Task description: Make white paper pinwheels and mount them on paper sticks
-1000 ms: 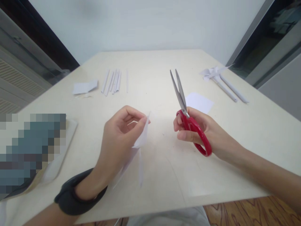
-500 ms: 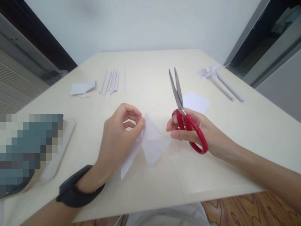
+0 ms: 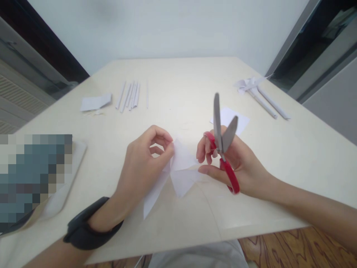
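Observation:
My left hand [image 3: 145, 167] pinches the middle of a folded white paper piece [image 3: 178, 175] just above the cream table [image 3: 178, 85]; a dark band wraps that wrist. My right hand [image 3: 234, 163] grips red-handled scissors [image 3: 224, 149], blades pointing up and spread apart. Its fingertips touch the right flap of the paper. The blades stand above and to the right of the paper, not around it.
Several thin rolled paper sticks [image 3: 129, 96] and a white scrap [image 3: 95, 102] lie at the far left. A flat white sheet [image 3: 237, 119] lies behind my right hand. Two long paper rolls with a crumpled piece [image 3: 262, 96] sit far right. A blurred patch [image 3: 33, 175] covers a tray at left.
The paper has turned from edge-on to spread flat. My right hand has moved left to touch it, and the scissor blades have swung upright and opened.

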The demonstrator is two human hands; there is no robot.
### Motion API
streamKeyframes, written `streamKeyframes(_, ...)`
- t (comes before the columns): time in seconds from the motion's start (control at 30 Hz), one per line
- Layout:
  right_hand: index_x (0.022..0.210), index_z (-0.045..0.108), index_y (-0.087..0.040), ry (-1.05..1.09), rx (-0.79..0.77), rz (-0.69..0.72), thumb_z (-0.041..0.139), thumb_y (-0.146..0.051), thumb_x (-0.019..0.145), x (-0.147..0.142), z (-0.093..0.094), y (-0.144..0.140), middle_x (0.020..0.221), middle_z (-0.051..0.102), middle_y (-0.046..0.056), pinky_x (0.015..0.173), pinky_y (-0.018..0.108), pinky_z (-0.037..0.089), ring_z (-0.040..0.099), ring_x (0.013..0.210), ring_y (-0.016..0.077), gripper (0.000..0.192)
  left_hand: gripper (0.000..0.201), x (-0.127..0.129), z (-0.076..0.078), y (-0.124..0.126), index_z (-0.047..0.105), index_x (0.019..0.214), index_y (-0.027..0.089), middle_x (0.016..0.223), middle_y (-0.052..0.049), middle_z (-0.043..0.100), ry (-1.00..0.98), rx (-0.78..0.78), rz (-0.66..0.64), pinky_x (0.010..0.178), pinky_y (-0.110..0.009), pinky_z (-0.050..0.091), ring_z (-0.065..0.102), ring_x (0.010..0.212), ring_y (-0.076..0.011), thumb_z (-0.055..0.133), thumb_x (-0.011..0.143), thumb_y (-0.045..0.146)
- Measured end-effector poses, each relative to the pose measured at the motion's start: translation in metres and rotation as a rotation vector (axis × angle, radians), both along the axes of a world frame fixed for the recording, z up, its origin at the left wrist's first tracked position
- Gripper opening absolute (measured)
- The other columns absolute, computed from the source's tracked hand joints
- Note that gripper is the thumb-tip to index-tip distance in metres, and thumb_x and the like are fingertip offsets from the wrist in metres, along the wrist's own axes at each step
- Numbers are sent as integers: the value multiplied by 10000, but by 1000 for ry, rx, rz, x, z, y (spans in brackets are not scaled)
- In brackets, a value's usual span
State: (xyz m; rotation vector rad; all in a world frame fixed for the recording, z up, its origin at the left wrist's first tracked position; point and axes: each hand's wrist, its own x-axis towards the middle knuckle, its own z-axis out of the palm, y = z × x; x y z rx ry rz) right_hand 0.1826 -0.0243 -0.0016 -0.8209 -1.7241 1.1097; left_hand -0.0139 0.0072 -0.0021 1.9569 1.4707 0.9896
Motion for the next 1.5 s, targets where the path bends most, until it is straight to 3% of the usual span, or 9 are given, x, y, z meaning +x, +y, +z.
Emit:
streamKeyframes(0.2, 872, 394, -222, -14, 7, -34, 636, -33, 719, -4, 2, -2, 875, 531, -8, 663, 297, 426, 466, 731, 118, 343, 111, 3, 3, -4, 540, 798, 237, 744, 51, 610, 70, -30, 29, 522, -209, 420, 538, 588, -100, 603, 749, 159)
streamKeyframes(0.4, 865, 392, -231, -32, 5, -31, 622, -10, 700, -4, 3, -6, 851, 531, -15, 639, 283, 425, 463, 719, 119, 359, 98, 4, 3, -3, 522, 819, 225, 794, 24, 616, 62, -12, -27, 536, -234, 433, 572, 651, -130, 566, 762, 158)
streamKeyframes(0.57, 866, 401, -233, -45, -15, -53, 536, 70, 688, -4, 3, -6, 850, 530, -18, 680, 275, 433, 486, 746, 115, 376, 114, 6, 3, -3, 533, 798, 234, 768, 31, 617, 138, 33, 27, 522, -240, 423, 544, 593, -120, 580, 745, 144)
streamKeyframes(0.83, 873, 403, -232, -13, -2, -48, 634, 5, 689, -4, 4, -6, 869, 532, -9, 681, 277, 440, 483, 755, 119, 378, 116, 4, 1, -3, 531, 813, 237, 779, 29, 611, 123, 54, -2, 532, -245, 432, 562, 632, -129, 575, 752, 148)
streamKeyframes(1.13, 883, 413, -237, -34, -5, -85, 599, -20, 732, -4, 2, -3, 828, 529, -7, 692, 299, 430, 486, 744, 132, 323, 126, 4, 1, -5, 527, 830, 253, 784, 35, 622, 146, 46, 27, 581, -258, 463, 563, 619, -135, 584, 760, 165)
streamKeyframes(1.3, 886, 419, -246, -37, -5, -110, 643, -87, 745, -1, 1, 1, 819, 511, -13, 689, 303, 429, 501, 752, 139, 308, 120, 5, 7, -6, 576, 900, 251, 963, -1, 629, 159, 183, -118, 844, -315, 454, 571, 946, -188, 566, 801, 183)
streamKeyframes(1.5, 894, 430, -249, -23, 4, -90, 679, -129, 738, 0, 1, 3, 854, 492, -12, 694, 302, 444, 523, 774, 141, 317, 63, 7, 7, -9, 641, 842, 250, 919, 12, 691, -17, -130, -396, 889, -326, 457, 625, 920, -182, 607, 810, 292)
